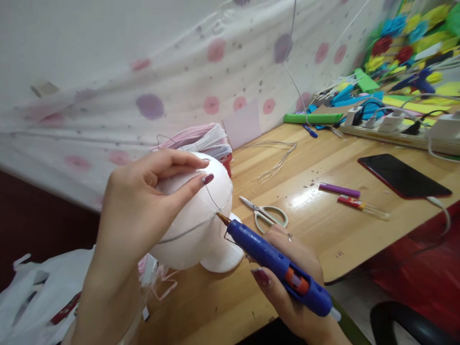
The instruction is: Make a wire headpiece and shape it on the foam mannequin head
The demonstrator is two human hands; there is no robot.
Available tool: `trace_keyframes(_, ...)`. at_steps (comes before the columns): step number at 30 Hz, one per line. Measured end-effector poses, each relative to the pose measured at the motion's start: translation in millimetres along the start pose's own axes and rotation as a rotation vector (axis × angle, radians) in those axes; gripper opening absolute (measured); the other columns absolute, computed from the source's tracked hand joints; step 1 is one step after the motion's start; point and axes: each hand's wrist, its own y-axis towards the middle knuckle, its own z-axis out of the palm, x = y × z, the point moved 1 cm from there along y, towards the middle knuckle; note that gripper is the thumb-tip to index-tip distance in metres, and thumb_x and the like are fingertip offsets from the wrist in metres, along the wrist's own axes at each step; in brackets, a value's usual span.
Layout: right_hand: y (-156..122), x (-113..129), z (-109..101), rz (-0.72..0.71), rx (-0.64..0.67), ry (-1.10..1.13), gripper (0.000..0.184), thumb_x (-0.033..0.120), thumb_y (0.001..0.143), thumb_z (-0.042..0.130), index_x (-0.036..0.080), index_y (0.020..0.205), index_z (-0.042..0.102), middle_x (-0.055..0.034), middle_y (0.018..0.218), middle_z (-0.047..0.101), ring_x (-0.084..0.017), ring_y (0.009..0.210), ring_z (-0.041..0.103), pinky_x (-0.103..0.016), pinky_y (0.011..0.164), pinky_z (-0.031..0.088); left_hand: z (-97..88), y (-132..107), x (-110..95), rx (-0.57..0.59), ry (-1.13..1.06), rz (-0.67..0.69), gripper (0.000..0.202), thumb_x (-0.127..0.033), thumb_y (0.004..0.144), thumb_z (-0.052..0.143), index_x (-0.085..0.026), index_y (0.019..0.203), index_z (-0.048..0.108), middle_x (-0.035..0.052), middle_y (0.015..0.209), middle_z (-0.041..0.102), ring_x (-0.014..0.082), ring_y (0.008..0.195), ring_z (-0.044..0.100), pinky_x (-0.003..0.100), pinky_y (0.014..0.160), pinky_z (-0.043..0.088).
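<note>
A smooth white foam head form (196, 251) with a flared base stands on the table. A thin grey wire (212, 197) runs over its top, and another grey strand (189, 232) goes round its side. My left hand (154, 191) rests at the top of the form, thumb and fingers closed about the thin wire, whose loose end curls up behind. Wrapped in my right hand (293, 282) is a blue hot glue gun (266, 251) with an orange part in its body. Its brass tip is at the point where the strands meet, touching or nearly touching it.
White-handled scissors (269, 214) lie just beyond the glue gun. Further right are a purple stick (339, 190), a lighter (362, 206), a phone (404, 175) and a loaded power strip (398, 134). Pink and white bundled stems (204, 139) stand behind the form; plastic bags (46, 282) lie lower left.
</note>
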Motion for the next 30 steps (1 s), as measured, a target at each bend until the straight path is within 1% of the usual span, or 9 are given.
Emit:
trace_keyframes(3, 0.1, -0.3, -0.2, -0.005, -0.020, 0.019, 0.026, 0.042, 0.089, 0.060, 0.021, 0.073, 0.058, 0.0027, 0.061, 0.049, -0.013, 0.058, 0.049, -0.029, 0.057, 0.041, 0.5, -0.2, 0.2, -0.009, 0.021, 0.008, 0.019, -0.032, 0.078, 0.078, -0.037, 0.095, 0.075, -0.0104, 0.099, 0.077, 0.0170, 0.094, 0.073, 0.029, 0.086, 0.059)
trace_keyframes(5, -1.8, -2.3, -1.2, 0.018, -0.005, 0.009, 0.027, 0.044, 0.088, 0.060, 0.021, 0.074, 0.058, 0.0018, 0.062, 0.051, -0.014, 0.059, 0.049, -0.030, 0.057, 0.040, 0.6, -0.4, -0.1, -0.005, 0.019, 0.007, 0.018, -0.032, 0.077, 0.078, -0.036, 0.094, 0.075, -0.0093, 0.098, 0.077, 0.0180, 0.093, 0.073, 0.031, 0.087, 0.059)
trace_keyframes(9, -4.3, -3.5, -2.2, 0.043, 0.023, -0.023, 0.023, 0.041, 0.089, 0.061, 0.021, 0.077, 0.060, 0.0007, 0.065, 0.054, -0.015, 0.061, 0.051, -0.030, 0.057, 0.041, 0.9, -0.5, -0.8, 0.000, 0.003, 0.006, 0.017, -0.032, 0.077, 0.078, -0.034, 0.094, 0.075, -0.0068, 0.098, 0.077, 0.0199, 0.092, 0.074, 0.033, 0.086, 0.059)
trace_keyframes(14, 0.2, 1.5, -0.1, 0.016, -0.021, -0.010, 0.030, 0.044, 0.088, 0.060, 0.021, 0.069, 0.056, 0.0023, 0.058, 0.051, -0.013, 0.056, 0.049, -0.028, 0.051, 0.039, 1.6, -0.5, -1.2, -0.011, -0.008, -0.015, 0.017, -0.032, 0.078, 0.078, -0.035, 0.095, 0.075, -0.0070, 0.100, 0.077, 0.0191, 0.095, 0.073, 0.032, 0.088, 0.058)
trace_keyframes(21, 4.8, 4.3, -0.1, -0.029, -0.029, -0.033, 0.030, 0.043, 0.089, 0.058, 0.022, 0.069, 0.053, 0.0034, 0.058, 0.046, -0.013, 0.055, 0.047, -0.028, 0.055, 0.040, -1.2, 0.3, -3.0, 0.022, -0.024, -0.040, 0.016, -0.034, 0.078, 0.077, -0.036, 0.093, 0.075, -0.0051, 0.099, 0.077, 0.0224, 0.093, 0.073, 0.038, 0.087, 0.059)
trace_keyframes(24, 5.3, 4.0, -0.8, -0.036, -0.022, -0.031, 0.029, 0.043, 0.089, 0.059, 0.022, 0.070, 0.053, 0.0032, 0.058, 0.047, -0.013, 0.055, 0.046, -0.028, 0.054, 0.039, -0.7, -0.1, -2.5, 0.036, -0.031, -0.042, 0.016, -0.036, 0.078, 0.076, -0.037, 0.094, 0.074, -0.0050, 0.101, 0.077, 0.0229, 0.094, 0.073, 0.037, 0.089, 0.059)
trace_keyframes(27, 2.6, 1.3, -2.1, -0.005, -0.009, -0.034, 0.027, 0.040, 0.088, 0.060, 0.021, 0.070, 0.053, 0.0026, 0.060, 0.049, -0.014, 0.057, 0.048, -0.030, 0.056, 0.040, 0.9, -0.2, -2.3, -0.004, -0.061, -0.027, 0.015, -0.031, 0.078, 0.077, -0.034, 0.092, 0.074, -0.0060, 0.099, 0.077, 0.0207, 0.095, 0.073, 0.034, 0.086, 0.060)
trace_keyframes(30, -1.3, -0.1, -3.3, 0.026, 0.005, -0.050, 0.026, 0.039, 0.087, 0.061, 0.021, 0.070, 0.053, 0.0020, 0.062, 0.051, -0.014, 0.060, 0.049, -0.030, 0.058, 0.040, 1.1, 0.2, -2.3, -0.016, -0.062, -0.018, 0.014, -0.029, 0.077, 0.078, -0.034, 0.090, 0.074, -0.0061, 0.098, 0.077, 0.0218, 0.094, 0.073, 0.038, 0.086, 0.061)
